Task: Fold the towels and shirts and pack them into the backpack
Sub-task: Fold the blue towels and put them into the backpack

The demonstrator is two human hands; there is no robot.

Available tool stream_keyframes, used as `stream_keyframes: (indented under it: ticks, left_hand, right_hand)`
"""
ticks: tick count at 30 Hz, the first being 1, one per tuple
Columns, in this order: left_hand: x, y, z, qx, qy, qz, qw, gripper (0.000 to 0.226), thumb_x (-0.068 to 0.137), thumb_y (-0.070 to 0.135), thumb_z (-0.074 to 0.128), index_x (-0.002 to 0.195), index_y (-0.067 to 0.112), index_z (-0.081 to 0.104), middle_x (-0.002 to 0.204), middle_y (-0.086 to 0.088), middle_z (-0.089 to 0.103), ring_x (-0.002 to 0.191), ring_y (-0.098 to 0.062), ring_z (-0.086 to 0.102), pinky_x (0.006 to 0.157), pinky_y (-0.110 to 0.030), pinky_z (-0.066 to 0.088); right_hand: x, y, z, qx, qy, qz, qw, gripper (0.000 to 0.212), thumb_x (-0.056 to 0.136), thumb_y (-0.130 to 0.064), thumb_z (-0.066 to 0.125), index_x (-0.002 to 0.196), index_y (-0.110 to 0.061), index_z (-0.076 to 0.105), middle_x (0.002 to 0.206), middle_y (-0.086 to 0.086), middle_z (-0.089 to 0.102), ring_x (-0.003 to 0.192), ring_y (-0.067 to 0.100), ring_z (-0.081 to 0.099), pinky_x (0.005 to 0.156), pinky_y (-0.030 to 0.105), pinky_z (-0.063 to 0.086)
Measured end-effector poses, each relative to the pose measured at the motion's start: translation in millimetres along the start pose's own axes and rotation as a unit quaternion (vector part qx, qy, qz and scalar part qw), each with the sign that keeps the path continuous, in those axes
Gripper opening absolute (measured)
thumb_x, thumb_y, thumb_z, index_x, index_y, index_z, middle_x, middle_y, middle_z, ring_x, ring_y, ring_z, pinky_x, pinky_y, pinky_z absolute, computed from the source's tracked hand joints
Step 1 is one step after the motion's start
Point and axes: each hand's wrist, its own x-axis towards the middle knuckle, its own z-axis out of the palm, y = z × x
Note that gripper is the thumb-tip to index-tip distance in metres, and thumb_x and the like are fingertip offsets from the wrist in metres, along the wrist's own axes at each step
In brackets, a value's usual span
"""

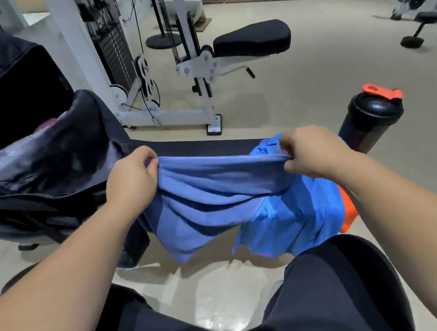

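A blue-grey towel [210,201] hangs stretched between my hands above a black bench [183,146]. My left hand [131,180] pinches its left top corner and my right hand [310,153] pinches its right top corner. Under and right of the towel lies a brighter blue shirt [296,222] with an orange cloth [349,211] beneath it, mostly hidden. The black backpack [36,163] stands open at the left, touching the bench's end.
A black shaker bottle with an orange lid [371,119] stands right of the bench. A white weight machine with a black padded seat [250,38] is behind on the beige floor. My legs in dark trousers [332,288] fill the bottom.
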Motion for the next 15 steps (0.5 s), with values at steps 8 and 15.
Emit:
stream_keyframes:
  ticks: [8, 15]
  left_hand:
    - [-6.4, -29.4, -2.1, -0.034, 0.042, -0.074, 0.996, 0.010, 0.099, 0.028, 0.051, 0.094, 0.024, 0.058, 0.087, -0.006, 0.067, 0.084, -0.033, 0.057, 0.075, -0.044, 0.051]
    - [-10.2, -16.8, -0.2, -0.095, -0.113, 0.012, 0.989, 0.014, 0.094, 0.022, 0.063, 0.081, 0.026, 0.065, 0.085, 0.010, 0.068, 0.085, -0.017, 0.061, 0.073, -0.034, 0.045]
  right_hand:
    - [-18.3, 38.5, -17.0, 0.082, 0.072, 0.083, 0.991, 0.016, 0.093, -0.027, 0.063, 0.086, -0.016, 0.073, 0.080, 0.009, 0.071, 0.077, 0.029, 0.063, 0.061, 0.031, 0.040]
    - [-41.4, 26.1, 14.9, 0.297, -0.048, 0.059, 0.952, 0.003, 0.090, -0.026, 0.069, 0.092, -0.025, 0.071, 0.099, -0.005, 0.074, 0.086, 0.011, 0.064, 0.082, 0.034, 0.050]
